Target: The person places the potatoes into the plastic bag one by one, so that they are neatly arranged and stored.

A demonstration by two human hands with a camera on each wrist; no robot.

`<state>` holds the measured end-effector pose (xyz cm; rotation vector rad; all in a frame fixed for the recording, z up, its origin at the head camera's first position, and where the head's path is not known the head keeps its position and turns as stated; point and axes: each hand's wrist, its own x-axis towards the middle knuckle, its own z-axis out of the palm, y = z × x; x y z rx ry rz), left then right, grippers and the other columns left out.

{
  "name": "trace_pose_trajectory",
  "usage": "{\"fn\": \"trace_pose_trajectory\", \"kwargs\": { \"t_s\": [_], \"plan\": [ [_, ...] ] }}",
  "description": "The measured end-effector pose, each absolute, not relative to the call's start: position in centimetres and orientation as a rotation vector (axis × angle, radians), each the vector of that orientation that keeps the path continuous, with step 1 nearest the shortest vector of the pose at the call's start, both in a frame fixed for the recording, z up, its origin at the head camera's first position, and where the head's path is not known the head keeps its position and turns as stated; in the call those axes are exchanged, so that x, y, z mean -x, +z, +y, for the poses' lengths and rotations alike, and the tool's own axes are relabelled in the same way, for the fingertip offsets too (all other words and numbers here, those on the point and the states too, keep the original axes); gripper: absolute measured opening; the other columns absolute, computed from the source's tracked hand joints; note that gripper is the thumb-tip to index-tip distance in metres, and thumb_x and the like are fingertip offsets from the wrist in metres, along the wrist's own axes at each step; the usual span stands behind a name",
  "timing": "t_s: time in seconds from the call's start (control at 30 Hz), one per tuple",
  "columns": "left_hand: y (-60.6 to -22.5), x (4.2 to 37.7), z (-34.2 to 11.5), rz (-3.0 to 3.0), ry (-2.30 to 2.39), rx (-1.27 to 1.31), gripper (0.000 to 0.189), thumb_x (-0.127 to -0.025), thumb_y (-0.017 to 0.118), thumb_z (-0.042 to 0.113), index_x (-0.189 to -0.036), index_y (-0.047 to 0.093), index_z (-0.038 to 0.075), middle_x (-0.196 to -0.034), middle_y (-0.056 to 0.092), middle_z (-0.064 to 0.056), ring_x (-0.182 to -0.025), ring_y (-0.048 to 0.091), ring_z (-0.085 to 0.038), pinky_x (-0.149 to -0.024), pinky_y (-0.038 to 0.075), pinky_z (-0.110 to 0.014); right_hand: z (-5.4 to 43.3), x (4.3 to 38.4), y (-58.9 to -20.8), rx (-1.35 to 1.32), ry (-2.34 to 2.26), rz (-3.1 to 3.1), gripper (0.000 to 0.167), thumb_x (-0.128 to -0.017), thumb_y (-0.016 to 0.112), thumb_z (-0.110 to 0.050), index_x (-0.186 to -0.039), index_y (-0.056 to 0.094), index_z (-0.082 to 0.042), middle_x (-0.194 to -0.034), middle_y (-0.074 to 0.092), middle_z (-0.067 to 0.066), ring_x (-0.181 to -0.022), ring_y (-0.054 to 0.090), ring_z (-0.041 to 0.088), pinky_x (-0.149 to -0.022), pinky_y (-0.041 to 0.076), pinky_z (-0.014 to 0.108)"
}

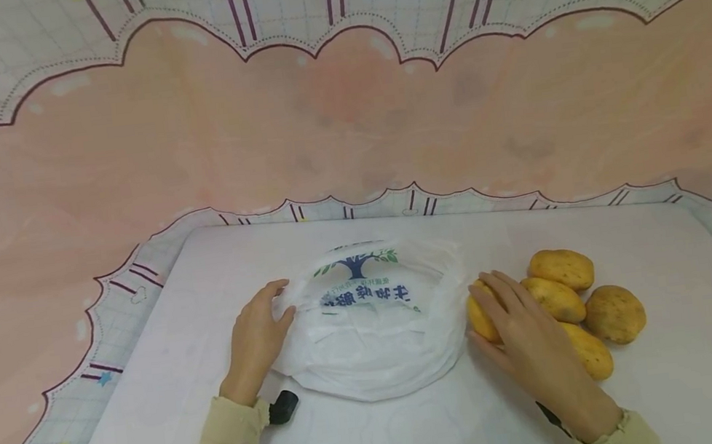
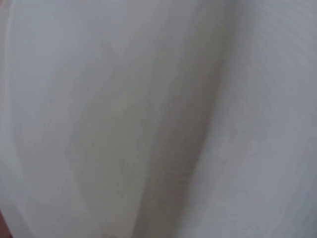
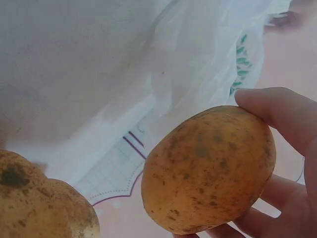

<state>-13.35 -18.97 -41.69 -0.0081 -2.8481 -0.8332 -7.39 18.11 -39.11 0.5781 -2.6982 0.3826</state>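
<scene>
A white plastic bag (image 1: 371, 352) with a blue tree and mirrored lettering lies spread on the table, its rim rounded toward me. At its left edge, my left hand (image 1: 257, 339) has thumb and index fingertips apart at the plastic; its other fingers are hidden, and I cannot tell whether it pinches the film. My right hand (image 1: 531, 341) grips a yellow-brown potato (image 3: 210, 168) close by the bag's right side, thumb on one side and fingers beneath. Pale, blurred plastic (image 2: 109, 129) fills the left wrist view.
Several more potatoes (image 1: 616, 315) lie grouped to the right of and behind my right hand. The white table (image 1: 697, 381) extends around everything, and a patterned peach cloth (image 1: 332, 129) hangs behind its far edge. Black wrist gear (image 1: 283, 407) shows beside my left sleeve.
</scene>
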Motion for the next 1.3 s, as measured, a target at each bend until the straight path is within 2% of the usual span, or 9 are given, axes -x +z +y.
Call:
{"fn": "trace_pose_trajectory", "kwargs": {
  "t_s": [1.0, 1.3],
  "plan": [
    [-42.0, 13.3, -18.8, -2.863, -0.844, -0.005, 0.045, -0.091, 0.070, 0.012, -0.134, 0.058, 0.005, -0.130, 0.064, -0.018, -0.118, 0.060, -0.041, -0.095, 0.050, -0.056, 14.8, 8.1, -37.2, -0.665, 0.483, -2.696, 0.065, -0.084, 0.081, -0.029, -0.138, 0.053, -0.009, -0.146, 0.048, 0.015, -0.138, 0.042, 0.033, -0.105, 0.047, 0.054],
    [-41.9, 13.2, -18.8, -2.861, -0.838, 0.000, 0.045, -0.091, 0.070, 0.012, -0.134, 0.058, 0.005, -0.129, 0.065, -0.018, -0.118, 0.061, -0.041, -0.094, 0.050, -0.056, 13.6, 8.7, -37.0, -0.718, 0.471, -2.647, 0.062, -0.082, 0.082, -0.030, -0.134, 0.056, -0.008, -0.144, 0.051, 0.016, -0.136, 0.046, 0.033, -0.105, 0.048, 0.049]
  ]
}}
